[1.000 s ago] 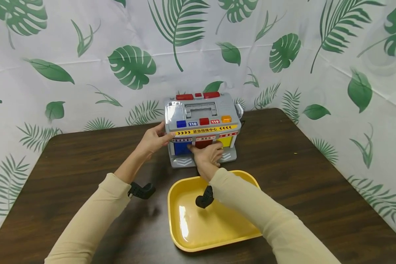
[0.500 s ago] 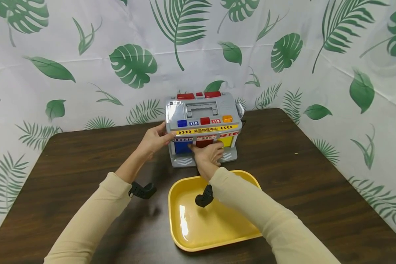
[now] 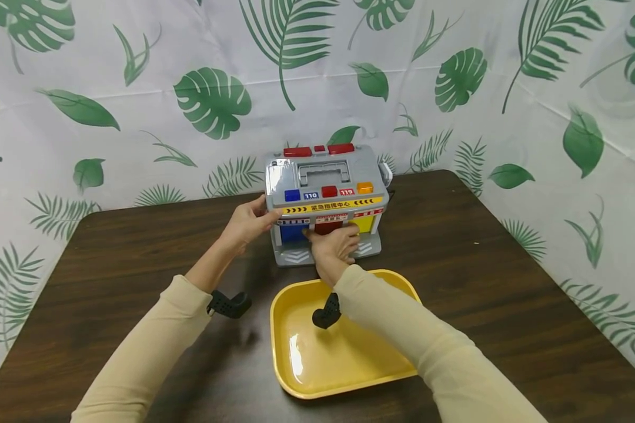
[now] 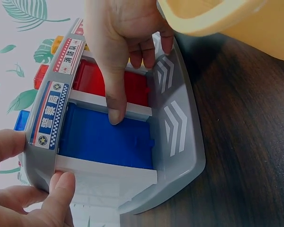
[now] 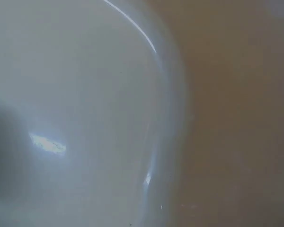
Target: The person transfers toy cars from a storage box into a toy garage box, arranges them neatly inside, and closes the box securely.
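A grey toy rescue station (image 3: pixel 332 194) stands at the back of the table, with blue, red and yellow doors along its front. My left hand (image 3: pixel 247 224) grips the left front corner of its roof, thumb in front. In the left wrist view, the thumb of my right hand (image 4: pixel 125 40) reaches straight across a white post, its tip on the upper edge of the blue door (image 4: pixel 106 139). The other fingers of that hand bend down in front of the red door (image 4: pixel 92 78) and the yellow door (image 3: pixel 362 224).
A yellow tray (image 3: pixel 277 352) lies in front of the station, under my right forearm. Behind stands a leaf-printed cloth wall (image 3: pixel 307 126). Dark wooden table (image 3: pixel 153 252) extends on both sides. The right wrist view holds only a blurred, shiny curved surface (image 5: pixel 99 94).
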`<act>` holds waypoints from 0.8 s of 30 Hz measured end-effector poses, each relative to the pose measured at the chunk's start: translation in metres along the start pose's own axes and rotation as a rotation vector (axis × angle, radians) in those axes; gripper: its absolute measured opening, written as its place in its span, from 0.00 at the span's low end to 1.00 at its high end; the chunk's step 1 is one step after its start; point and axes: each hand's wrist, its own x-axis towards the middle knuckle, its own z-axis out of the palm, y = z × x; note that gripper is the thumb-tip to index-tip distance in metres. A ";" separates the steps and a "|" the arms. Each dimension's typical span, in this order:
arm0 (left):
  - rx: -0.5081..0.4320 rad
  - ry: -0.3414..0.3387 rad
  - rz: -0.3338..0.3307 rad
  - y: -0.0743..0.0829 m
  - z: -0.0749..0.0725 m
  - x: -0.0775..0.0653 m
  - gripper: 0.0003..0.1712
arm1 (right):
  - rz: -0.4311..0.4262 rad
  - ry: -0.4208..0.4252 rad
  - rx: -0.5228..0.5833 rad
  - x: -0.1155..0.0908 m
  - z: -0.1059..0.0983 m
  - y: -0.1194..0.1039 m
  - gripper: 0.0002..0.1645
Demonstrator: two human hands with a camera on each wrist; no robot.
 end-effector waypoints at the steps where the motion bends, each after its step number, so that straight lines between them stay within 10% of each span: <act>1: -0.001 0.002 0.000 0.001 -0.001 -0.001 0.42 | -0.004 0.000 -0.002 0.000 0.000 -0.001 0.60; 15: 0.022 0.005 0.028 -0.001 -0.006 0.000 0.39 | -0.053 -0.095 0.015 0.003 -0.011 0.000 0.57; 24: 0.026 0.004 0.046 -0.004 -0.007 -0.002 0.41 | -0.077 -0.384 0.129 0.013 -0.043 0.007 0.47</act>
